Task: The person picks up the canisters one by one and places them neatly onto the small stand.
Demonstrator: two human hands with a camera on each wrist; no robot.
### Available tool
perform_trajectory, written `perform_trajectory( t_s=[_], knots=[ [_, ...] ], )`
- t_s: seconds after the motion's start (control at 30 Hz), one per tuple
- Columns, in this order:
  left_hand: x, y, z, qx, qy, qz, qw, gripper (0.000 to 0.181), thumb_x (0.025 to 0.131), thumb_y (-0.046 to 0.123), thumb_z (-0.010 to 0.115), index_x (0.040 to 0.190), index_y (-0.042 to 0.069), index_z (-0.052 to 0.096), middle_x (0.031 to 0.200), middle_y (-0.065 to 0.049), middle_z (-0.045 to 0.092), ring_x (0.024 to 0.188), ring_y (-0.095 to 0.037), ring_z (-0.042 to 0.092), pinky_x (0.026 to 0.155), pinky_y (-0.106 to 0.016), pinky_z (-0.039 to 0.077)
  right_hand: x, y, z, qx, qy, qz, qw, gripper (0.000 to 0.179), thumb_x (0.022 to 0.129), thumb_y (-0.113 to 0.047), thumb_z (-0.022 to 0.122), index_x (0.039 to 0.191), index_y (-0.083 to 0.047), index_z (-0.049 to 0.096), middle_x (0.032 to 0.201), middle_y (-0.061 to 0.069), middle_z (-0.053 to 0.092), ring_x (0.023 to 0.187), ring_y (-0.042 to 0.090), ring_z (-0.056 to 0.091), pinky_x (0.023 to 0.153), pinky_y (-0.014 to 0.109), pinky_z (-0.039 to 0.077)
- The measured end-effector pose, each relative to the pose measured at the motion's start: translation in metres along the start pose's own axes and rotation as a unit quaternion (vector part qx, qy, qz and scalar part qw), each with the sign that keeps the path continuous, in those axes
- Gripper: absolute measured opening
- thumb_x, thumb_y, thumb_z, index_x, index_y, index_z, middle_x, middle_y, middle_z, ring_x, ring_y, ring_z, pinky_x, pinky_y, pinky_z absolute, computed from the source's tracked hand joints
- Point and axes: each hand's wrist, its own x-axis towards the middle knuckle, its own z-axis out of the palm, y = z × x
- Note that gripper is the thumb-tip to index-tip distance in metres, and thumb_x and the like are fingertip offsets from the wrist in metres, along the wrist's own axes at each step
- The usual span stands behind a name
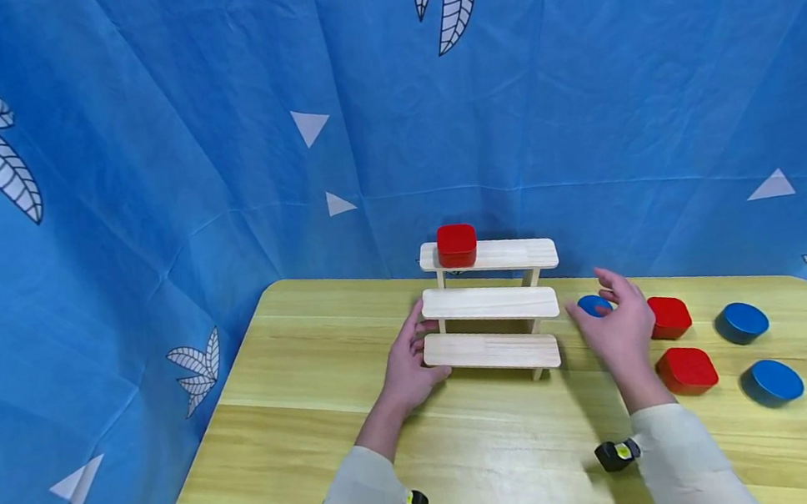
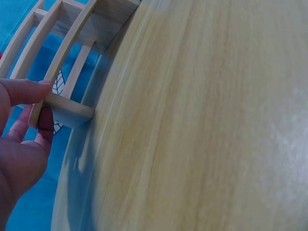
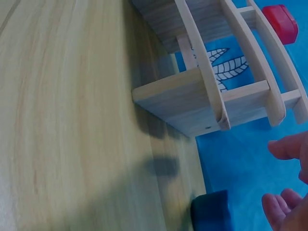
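A three-tier wooden stand (image 1: 489, 302) stands near the table's back edge. On the left end of its top tier sits a red square container (image 1: 456, 245). My left hand (image 1: 409, 369) pinches the left end of the bottom tier; in the left wrist view the thumb (image 2: 30, 90) lies on one face of the board and fingertips on the other. To the right of the stand, my right hand (image 1: 618, 325) hovers beside a blue round container (image 1: 593, 305), partly covering it. Its thumb and fingers are spread apart with nothing between them, as the right wrist view shows.
Two red square containers, a back one (image 1: 670, 317) and a front one (image 1: 687, 371), sit to the right of my right hand. Farther right are two blue round containers, a back one (image 1: 741, 323) and a front one (image 1: 772, 383). A blue patterned cloth (image 1: 434, 130) hangs behind the table.
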Motion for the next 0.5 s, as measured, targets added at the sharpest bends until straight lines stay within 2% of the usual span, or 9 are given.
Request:
perform_trajectory(
  t_s=[0.5],
  knots=[
    [0.000,0.003,0.001,0.007,0.006,-0.015,0.9998,0.113,0.069,-0.031,0.069,0.160,0.021,0.026,0.138,-0.021,0.048,0.117,-0.035,0.052,0.090,-0.035,0.053,0.003,0.013,-0.001,-0.020,-0.013,0.021,0.9995,0.070,0.082,-0.013,0.083,0.145,-0.010,0.053,0.137,0.016,0.053,0.118,0.036,0.055,0.090,0.051,0.053]
  ],
)
